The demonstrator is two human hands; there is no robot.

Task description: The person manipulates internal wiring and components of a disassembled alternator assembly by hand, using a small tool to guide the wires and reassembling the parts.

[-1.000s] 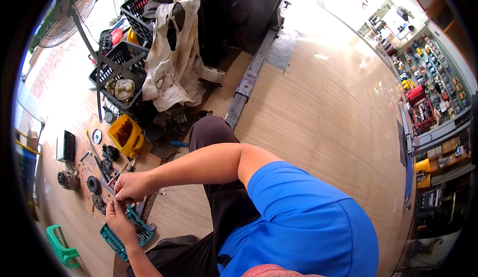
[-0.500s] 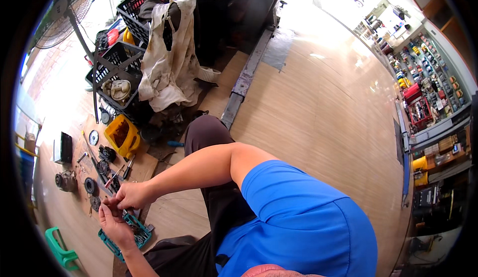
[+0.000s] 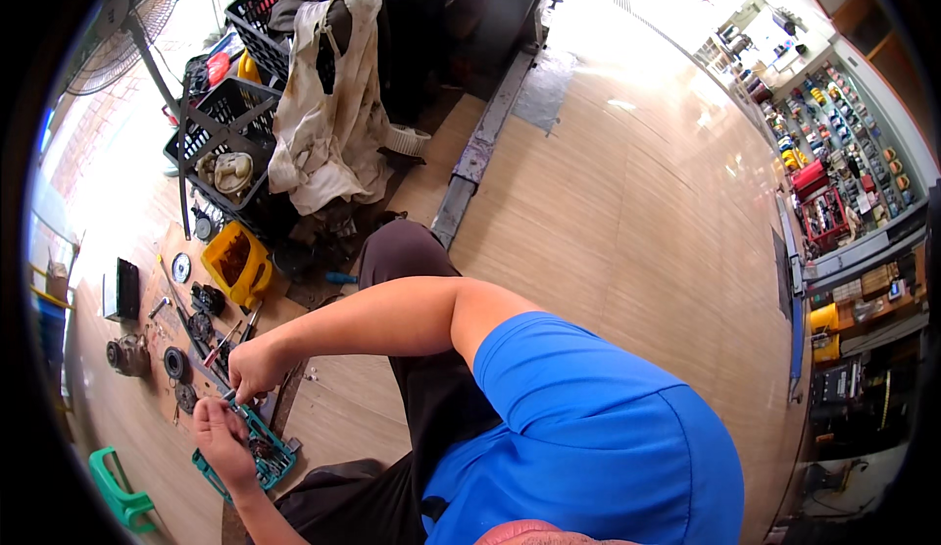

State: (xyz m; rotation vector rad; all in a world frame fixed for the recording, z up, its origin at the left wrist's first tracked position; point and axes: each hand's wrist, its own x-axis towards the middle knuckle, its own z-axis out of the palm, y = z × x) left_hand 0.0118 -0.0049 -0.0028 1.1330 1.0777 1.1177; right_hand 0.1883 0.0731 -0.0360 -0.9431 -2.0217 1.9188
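My left hand (image 3: 223,439) is raised over a teal socket-set case (image 3: 286,467), its thumb and fingers pinched together. Just above and to the right of it, my right hand (image 3: 257,364) is closed, knuckles up, with fingertips pointing down. A short, thin metallic piece (image 3: 230,395) shows between the two hands, its kind too small to make out. The case lies open on the floor with small metal parts in it. Close to the right hand lie a red-handled tool (image 3: 213,356) and a dark round part (image 3: 175,364).
A yellow cut-open jug (image 3: 257,275), a pulley-like metal unit (image 3: 128,355) and a black box (image 3: 121,290) stand on the left. Behind them are black crates (image 3: 257,217) draped with a stained cloth (image 3: 333,143). A green stool (image 3: 120,491) stands at lower left; a lift rail (image 3: 470,168) runs beyond my knee.
My right hand has drawn slightly up and away from the left, opening a gap where the thin metallic piece shows. My left hand stays nearly in place.
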